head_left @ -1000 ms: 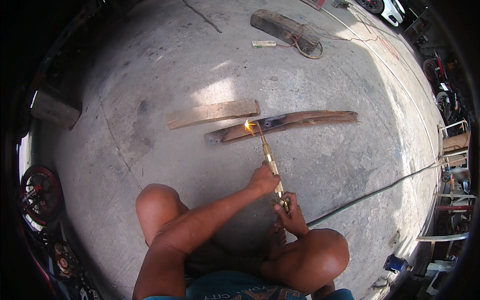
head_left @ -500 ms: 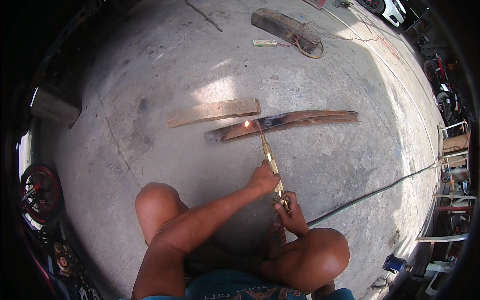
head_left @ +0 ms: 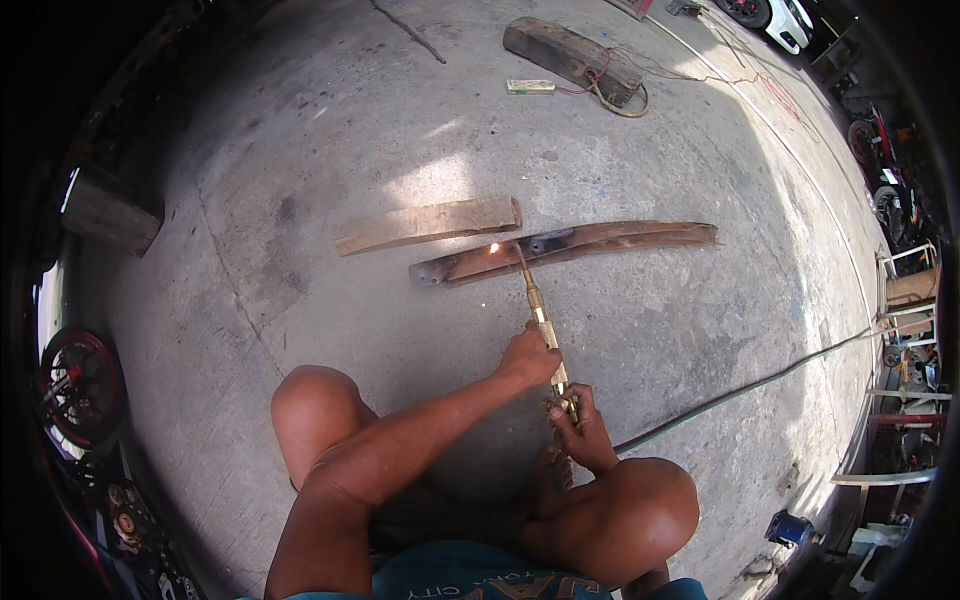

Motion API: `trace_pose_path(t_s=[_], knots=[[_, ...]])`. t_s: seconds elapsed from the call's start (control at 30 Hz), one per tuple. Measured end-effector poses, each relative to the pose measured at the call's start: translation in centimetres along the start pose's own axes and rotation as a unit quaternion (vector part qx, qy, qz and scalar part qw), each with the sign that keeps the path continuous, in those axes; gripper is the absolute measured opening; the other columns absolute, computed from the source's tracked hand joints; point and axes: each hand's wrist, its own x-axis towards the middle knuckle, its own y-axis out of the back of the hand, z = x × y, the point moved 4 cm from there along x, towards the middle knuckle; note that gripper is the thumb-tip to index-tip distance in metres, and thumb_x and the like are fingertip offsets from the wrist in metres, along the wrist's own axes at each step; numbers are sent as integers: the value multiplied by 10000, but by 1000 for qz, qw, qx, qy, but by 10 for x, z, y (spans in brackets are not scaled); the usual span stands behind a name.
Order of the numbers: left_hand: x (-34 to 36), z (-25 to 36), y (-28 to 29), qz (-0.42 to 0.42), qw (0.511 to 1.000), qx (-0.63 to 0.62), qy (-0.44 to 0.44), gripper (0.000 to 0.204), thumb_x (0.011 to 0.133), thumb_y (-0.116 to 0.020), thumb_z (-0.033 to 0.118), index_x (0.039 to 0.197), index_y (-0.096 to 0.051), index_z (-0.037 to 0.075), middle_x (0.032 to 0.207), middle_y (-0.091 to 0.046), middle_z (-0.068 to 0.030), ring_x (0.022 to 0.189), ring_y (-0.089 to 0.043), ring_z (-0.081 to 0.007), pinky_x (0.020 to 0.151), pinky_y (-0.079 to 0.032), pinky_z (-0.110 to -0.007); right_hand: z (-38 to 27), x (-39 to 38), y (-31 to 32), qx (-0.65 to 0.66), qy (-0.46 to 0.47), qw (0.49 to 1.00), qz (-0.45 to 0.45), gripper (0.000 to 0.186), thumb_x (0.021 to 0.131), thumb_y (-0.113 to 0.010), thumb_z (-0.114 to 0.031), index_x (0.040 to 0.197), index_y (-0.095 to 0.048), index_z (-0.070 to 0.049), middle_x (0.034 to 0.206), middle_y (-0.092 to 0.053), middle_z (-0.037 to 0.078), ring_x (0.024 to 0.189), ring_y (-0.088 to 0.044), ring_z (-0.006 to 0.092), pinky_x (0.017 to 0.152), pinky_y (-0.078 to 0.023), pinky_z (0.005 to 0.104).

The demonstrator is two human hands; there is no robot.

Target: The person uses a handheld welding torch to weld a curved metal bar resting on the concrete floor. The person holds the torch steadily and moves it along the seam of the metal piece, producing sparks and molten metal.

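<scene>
Over rusty, scorched bar (head_left: 566,242), slender brass torch (head_left: 536,302)

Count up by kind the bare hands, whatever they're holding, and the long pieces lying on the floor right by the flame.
Bare hands, left hand and right hand: 2
Slim brass torch: 1
Long rust-brown metal bar: 1
Long tan wooden block: 1
Total: 5
</scene>
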Motion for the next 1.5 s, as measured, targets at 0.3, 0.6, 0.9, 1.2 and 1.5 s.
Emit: trace_pose_path(t_s=[0.3,0.6,0.9,1.2,1.5], knots=[[2,-3,-1,4,1000,-8,-5,600,927,-683,255,1360,-457,-93,1217,-649,-323,1172,-645,-452,1028,-515,-475,-1,0,-1,-2,2,1000,-4,374,1030,-639,-223,1286,-379,-141,811,-621,66,605,-622,150,541,-510,331],[0,-1,0,9,1000,-12,-6,588,923,-690,263,1336,-475,-95,1213,-649,-328,1169,-646,-454,1023,-513,-478,-4,0,0,-5,1,1000,-6,380,1028,-643,-226,1287,-379,-142,810,-619,66,610,-620,154,546,-511,335],[6,-8,-3,27,999,3,-37,696,875,-675,221,1359,-374,-178,1122,-659,-367,1073,-682,-472,923,-567,-484,-3,0,0,-3,6,1000,-6,371,1026,-646,-228,1278,-389,-138,823,-625,69,620,-626,154,543,-515,332],[7,-10,-4,32,999,-9,-43,686,868,-678,227,1348,-388,-167,1098,-665,-368,1054,-684,-483,919,-567,-493,-3,0,-1,-1,4,1000,-3,375,1026,-647,-236,1280,-389,-139,818,-627,65,603,-622,150,528,-514,331],[7,-9,-4,29,999,-6,-40,673,865,-672,220,1339,-395,-169,1095,-666,-368,1049,-686,-483,911,-569,-493,0,0,-1,-4,1,1000,-3,386,1025,-651,-244,1283,-381,-142,783,-617,60,593,-620,147,528,-510,330]])
